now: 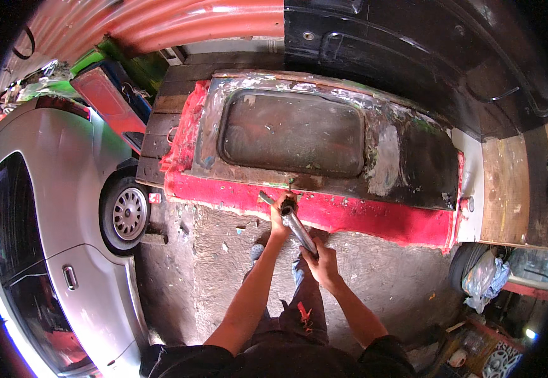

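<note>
Both my hands hold a silver, tube-shaped metal tool (300,233) in front of me, slanting from upper left to lower right. My left hand (278,222) is closed around its far end, by a dark round opening. A flat, pale piece (265,198) sticks out to the left of those fingers; whether it belongs to the tool I cannot tell. The near end is gripped by my right hand (325,267). Just beyond lies a worn vehicle door panel (387,160) with patchy paint and a dark, framed window (293,133). Red cloth (330,211) is spread under the panel.
A silver car (66,189) with its wheel (127,214) stands close on the left. A large black panel (412,57) rises behind the bench. Wooden boards (507,183) lie at the right, above a tyre (466,268) and plastic bags (480,277). Small scraps litter the floor (223,252).
</note>
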Demonstrator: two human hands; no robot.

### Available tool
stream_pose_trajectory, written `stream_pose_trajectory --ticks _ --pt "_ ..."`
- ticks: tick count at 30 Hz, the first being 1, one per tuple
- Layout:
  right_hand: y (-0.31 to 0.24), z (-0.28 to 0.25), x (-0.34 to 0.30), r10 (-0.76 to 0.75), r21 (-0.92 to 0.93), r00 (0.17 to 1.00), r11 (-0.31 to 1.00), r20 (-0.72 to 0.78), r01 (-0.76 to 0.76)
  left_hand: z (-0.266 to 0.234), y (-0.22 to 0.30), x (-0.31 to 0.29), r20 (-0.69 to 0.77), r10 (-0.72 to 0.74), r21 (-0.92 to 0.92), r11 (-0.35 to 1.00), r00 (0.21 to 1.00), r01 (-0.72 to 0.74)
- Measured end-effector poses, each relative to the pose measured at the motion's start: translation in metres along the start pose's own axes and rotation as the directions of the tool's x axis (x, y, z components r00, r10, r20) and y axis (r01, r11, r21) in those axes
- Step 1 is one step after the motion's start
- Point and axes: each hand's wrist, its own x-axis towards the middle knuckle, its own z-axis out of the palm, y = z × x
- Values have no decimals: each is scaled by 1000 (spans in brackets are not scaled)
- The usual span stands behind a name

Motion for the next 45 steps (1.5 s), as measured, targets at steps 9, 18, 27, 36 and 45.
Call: stream_pose_trajectory --ticks 9,18,27,36,45 --pt "22 -37 22 -268 -77 941 954 208 289 9 -25 -2 -148 80 -66 994 986 -90" --pt "45 -57 53 -306 -181 901 911 307 371 24 -15 -5 -113 249 53 968 962 -244" --pt "44 -56 61 -171 -305 916 907 362 290 15 -11 -7 -92 243 -13 969 966 -245" --pt "35 -59 39 -333 -118 897 918 291 379 19 -18 -2 -113 278 266 934 954 -241" --pt "26 -48 30 -214 -70 937 968 277 242 10 -12 3 -240 234 -1 971 942 -241"
